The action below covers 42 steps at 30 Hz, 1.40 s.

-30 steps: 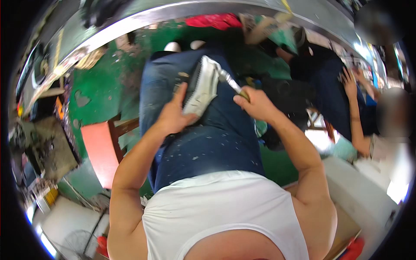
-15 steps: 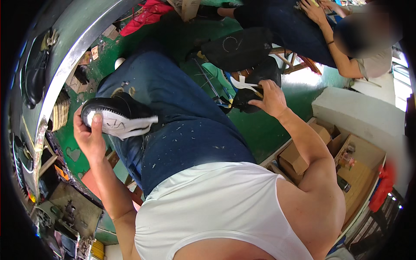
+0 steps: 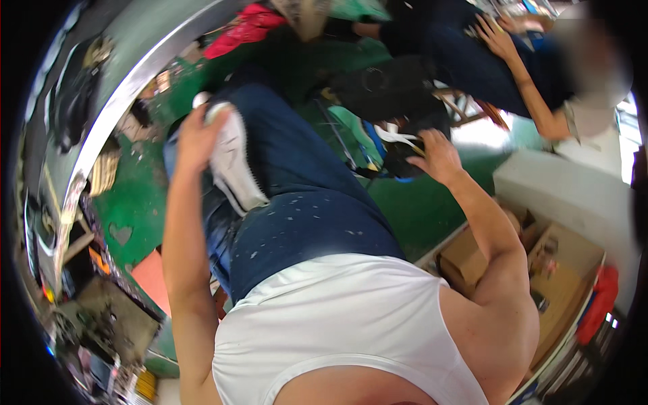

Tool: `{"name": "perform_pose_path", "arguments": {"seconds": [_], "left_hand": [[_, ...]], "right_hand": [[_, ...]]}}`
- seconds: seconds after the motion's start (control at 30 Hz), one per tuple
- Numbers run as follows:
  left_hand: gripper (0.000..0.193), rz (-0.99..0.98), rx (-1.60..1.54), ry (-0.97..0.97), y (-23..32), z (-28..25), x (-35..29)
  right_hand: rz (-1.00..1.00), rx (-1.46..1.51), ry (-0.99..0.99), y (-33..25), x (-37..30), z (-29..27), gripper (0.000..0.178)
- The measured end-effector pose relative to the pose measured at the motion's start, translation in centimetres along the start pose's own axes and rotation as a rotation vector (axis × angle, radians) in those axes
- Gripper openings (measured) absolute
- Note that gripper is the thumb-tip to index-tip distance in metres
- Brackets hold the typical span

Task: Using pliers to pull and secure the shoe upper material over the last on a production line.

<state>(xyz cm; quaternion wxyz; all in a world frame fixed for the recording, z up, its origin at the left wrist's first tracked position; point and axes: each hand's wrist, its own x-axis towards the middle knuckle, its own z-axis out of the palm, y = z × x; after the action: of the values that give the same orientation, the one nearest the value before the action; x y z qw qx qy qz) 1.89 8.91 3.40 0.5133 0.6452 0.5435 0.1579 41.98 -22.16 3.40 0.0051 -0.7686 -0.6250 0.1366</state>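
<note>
My left hand (image 3: 200, 140) grips a shoe (image 3: 233, 158) by one end, over my left thigh. Its white sole with a toothed edge now faces up, and the black upper is mostly hidden beneath. Out to the right, my right hand (image 3: 440, 156) is closed on a thin-handled tool (image 3: 397, 136) with a white, forked-looking head; its exact kind is too blurred to make out. The tool is over dark items and a green thing (image 3: 349, 125) on the floor side of my legs.
A grey-topped bench (image 3: 128, 88) with black shoes (image 3: 79, 101) runs along the left. Another person (image 3: 533, 81) sits at the upper right, hands near their lap. Cardboard boxes (image 3: 466, 256) stand right of me beside a white ledge (image 3: 547, 185). Red cloth (image 3: 243, 30) lies at the top.
My left hand has moved up and inward and turned the shoe, so its white sole shows instead of the black upper. My right hand still holds the white-headed tool in about the same place.
</note>
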Motion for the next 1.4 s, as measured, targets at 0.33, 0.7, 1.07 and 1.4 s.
{"name": "perform_pose_path", "arguments": {"seconds": [0.33, 0.7, 1.07, 1.4], "left_hand": [[0.039, 0.054, -0.057, 0.179, -4.4, 4.2, -10.2], [0.024, 0.170, 0.187, 0.267, -4.0, 3.5, -9.5], [0.040, -0.009, 0.013, 0.192, -3.9, 3.7, -8.7], [0.056, -0.233, -1.274, -0.158, -7.7, 6.2, -7.8]], "right_hand": [[0.120, 0.615, -0.445, -11.8, 4.3, -4.1, 0.030], [-0.225, 0.577, -0.991, -22.1, 15.2, -4.4, 0.023], [-0.449, 0.042, -0.901, -25.0, 18.6, -8.7, 0.032], [-0.482, 0.164, -0.736, -26.0, 18.3, -3.7, 0.036]]}}
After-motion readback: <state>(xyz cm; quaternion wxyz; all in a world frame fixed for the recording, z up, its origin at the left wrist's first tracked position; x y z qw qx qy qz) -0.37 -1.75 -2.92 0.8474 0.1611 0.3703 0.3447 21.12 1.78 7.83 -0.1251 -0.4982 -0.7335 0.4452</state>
